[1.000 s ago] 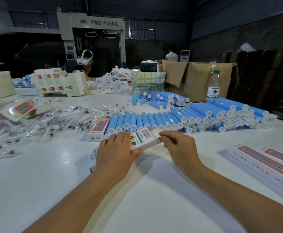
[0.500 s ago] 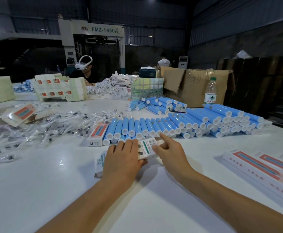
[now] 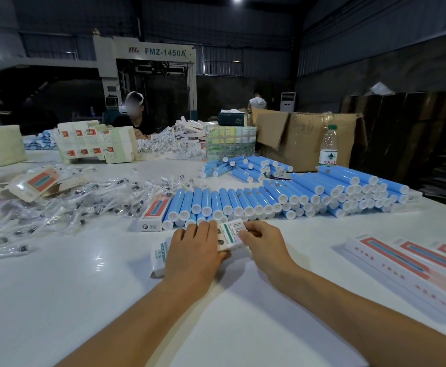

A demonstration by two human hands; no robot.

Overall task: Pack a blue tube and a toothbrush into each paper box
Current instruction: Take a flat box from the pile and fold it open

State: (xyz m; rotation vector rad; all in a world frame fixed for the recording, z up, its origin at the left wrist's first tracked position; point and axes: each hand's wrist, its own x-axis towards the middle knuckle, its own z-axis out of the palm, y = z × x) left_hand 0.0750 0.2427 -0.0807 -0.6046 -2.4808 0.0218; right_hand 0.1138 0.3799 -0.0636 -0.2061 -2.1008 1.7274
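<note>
Lying mid-bench, near its front edge, the paper box (image 3: 227, 235) is held by both hands: left hand (image 3: 194, 254) curled over it, right hand (image 3: 265, 243) pinching its end. Blue tubes (image 3: 243, 202) lie just behind, wrapped toothbrushes (image 3: 65, 205) leftward, packed boxes (image 3: 412, 268) rightward. Since before, the right forefinger has curled back.

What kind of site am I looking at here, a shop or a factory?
Most likely a factory packing floor: a large machine marked FMZ-1450A stands behind, blue tubes lie stacked in bulk on the white table, and bagged toothbrushes are heaped loose.
</note>
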